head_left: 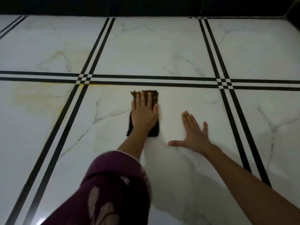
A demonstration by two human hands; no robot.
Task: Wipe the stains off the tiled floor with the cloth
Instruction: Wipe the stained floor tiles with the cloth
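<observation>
A dark folded cloth (153,129) lies on the white marble-look tiled floor (186,101), its far end soiled brown-yellow. My left hand (144,113) presses flat on top of the cloth with the fingers pointing away from me. My right hand (194,133) rests flat on the bare tile just right of the cloth, fingers spread, holding nothing. A yellow stain (37,98) spreads over the tile to the left. A fainter yellow stain (68,60) marks the tile beyond it. A thin yellow streak (91,85) runs along the black line left of the cloth.
Double black stripes (154,80) cross the floor in a grid. A dark skirting (146,7) runs along the far edge. My maroon patterned sleeve (113,184) fills the lower middle of the view.
</observation>
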